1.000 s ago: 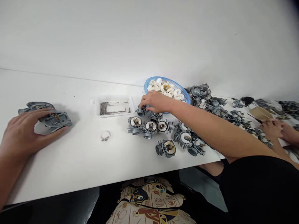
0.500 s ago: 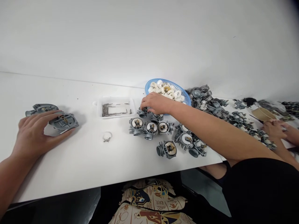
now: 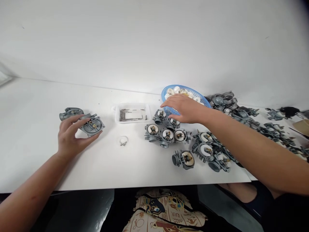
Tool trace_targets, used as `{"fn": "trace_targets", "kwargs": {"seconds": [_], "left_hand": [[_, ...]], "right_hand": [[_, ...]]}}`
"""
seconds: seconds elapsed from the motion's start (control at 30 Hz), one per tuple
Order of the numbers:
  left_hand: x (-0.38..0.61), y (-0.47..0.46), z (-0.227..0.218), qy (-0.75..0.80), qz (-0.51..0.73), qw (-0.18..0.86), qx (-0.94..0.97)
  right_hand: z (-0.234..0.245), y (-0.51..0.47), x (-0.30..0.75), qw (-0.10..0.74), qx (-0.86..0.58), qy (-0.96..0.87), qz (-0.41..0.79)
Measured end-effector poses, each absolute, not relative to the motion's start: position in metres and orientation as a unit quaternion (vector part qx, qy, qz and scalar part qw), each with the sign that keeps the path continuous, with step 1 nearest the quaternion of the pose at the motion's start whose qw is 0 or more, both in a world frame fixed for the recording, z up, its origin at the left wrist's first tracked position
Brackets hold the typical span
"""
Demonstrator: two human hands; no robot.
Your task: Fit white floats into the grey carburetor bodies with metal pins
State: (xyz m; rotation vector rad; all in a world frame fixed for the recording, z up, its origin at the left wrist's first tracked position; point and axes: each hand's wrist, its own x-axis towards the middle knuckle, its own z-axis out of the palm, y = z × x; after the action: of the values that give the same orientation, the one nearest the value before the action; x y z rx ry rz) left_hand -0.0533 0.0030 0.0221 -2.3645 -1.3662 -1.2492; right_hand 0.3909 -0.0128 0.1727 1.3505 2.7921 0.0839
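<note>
My left hand [image 3: 70, 135] curls around a grey carburetor body [image 3: 92, 125] lying on the white table [image 3: 96, 161], thumb below it and fingers on top. A second grey body [image 3: 70, 113] lies just behind. My right hand [image 3: 184, 108] hovers with fingers spread over a cluster of grey carburetor bodies with white floats [image 3: 166, 130], right in front of a blue basket of white floats [image 3: 185, 93]. It holds nothing that I can see.
A clear tray of thin metal pins [image 3: 132, 114] sits mid-table, with a small wire clip [image 3: 123, 140] in front of it. More carburetor bodies [image 3: 210, 151] lie at the near edge, and a large pile of grey castings [image 3: 243, 117] runs to the right.
My right hand has lifted off the cluster's rear body and opened up toward the basket. The view has swung left, so everything sits further right. My left hand stays on its body.
</note>
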Motion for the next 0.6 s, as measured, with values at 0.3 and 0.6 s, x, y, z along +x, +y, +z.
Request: {"fn": "trace_targets", "kwargs": {"seconds": [0.3,0.6], "left_hand": [[0.042,-0.003,0.061,-0.393,-0.511,-0.068,-0.762],[0.090,-0.040,0.076,-0.317,-0.514,-0.175,-0.778]], "right_hand": [[0.191,-0.045,0.342,-0.085,0.389,0.917,-0.034],[0.173,-0.052,0.306,-0.101,0.330,0.934,-0.091]]}}
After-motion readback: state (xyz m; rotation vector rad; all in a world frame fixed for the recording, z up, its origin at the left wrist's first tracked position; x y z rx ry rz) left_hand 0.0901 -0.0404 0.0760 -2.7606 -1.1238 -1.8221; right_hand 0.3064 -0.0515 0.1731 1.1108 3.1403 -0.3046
